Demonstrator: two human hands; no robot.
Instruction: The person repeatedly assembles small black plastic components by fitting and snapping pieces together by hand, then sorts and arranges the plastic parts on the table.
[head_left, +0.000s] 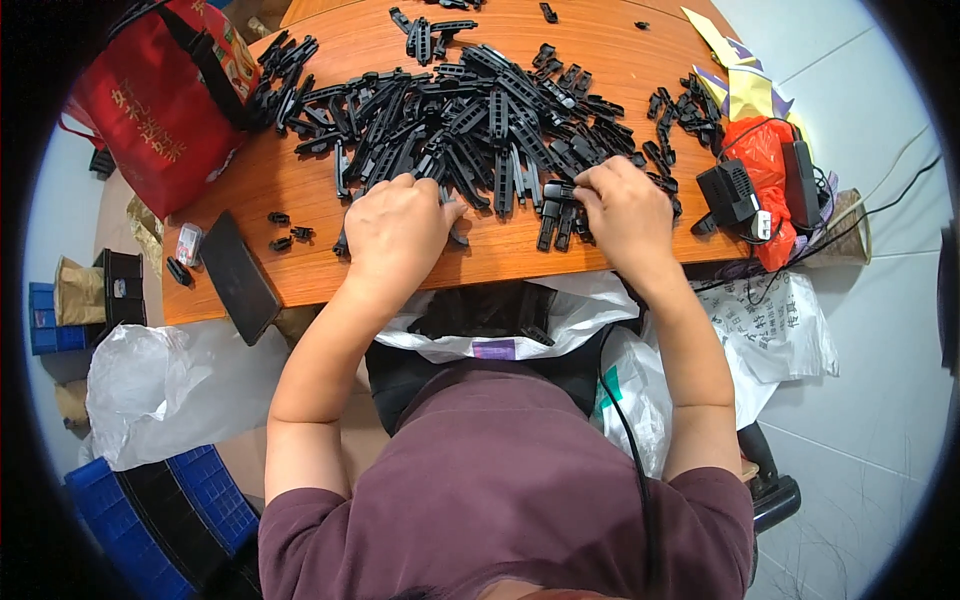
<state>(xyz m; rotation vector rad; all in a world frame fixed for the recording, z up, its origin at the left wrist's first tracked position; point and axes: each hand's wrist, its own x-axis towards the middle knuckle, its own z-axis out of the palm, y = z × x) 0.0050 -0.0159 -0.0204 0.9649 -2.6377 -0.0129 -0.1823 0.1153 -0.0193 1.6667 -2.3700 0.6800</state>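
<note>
A large heap of black plastic strips (430, 130), long and slotted, covers the middle of the wooden table. At the heap's near left edge my left hand (400, 225) is closed, its fingers curled down and mostly hidden by its own back. A grey-black curved piece (457, 228) shows just below its thumb; whether the hand grips it I cannot make out. On the right, my right hand (628, 212) pinches a short black plastic piece (560, 191) with a shiny top between thumb and fingers. Below that piece, shorter black clips (548, 226) lie side by side on the table.
Left on the table are a red bag (160, 100), a dark phone-like slab (240, 277) and a few small black parts (290, 235). At right lie black adapters (728, 190), cables and an orange-red plastic bag (760, 150). A white sack (590, 295) opens beneath the front edge.
</note>
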